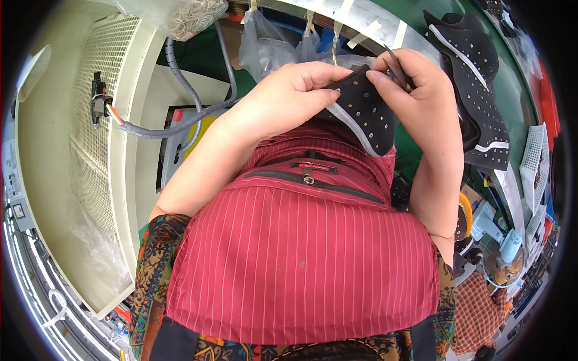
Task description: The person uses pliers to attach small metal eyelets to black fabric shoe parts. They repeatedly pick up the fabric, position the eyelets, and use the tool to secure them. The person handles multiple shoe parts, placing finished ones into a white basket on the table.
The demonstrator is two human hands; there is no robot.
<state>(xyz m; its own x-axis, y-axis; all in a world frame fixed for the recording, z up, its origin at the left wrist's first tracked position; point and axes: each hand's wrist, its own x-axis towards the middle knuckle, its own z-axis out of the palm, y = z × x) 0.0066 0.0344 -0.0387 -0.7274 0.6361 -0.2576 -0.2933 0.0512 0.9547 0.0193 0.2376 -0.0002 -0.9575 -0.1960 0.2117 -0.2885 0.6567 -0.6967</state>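
Note:
My left hand [307, 90] pinches the upper left edge of a black fabric piece [361, 111] between thumb and finger. Small shiny eyelets or studs dot this piece, and a grey strip runs along its lower left side. At its upper right edge, my right hand [415, 84] is closed, the thumb and forefinger gripping the fabric. A slim dark metal tool [394, 67] with pointed ends, like snips or tweezers, is also tucked in the right hand. The piece hangs above my red striped apron [307, 259].
More black studded pieces [472, 84] lie piled on the green table [409, 13] at the right. Clear plastic bags [271, 45] hang ahead. A grey cable [174, 127] crosses on the left beside a cream metal housing [114, 150]. A light blue fan [497, 231] stands at lower right.

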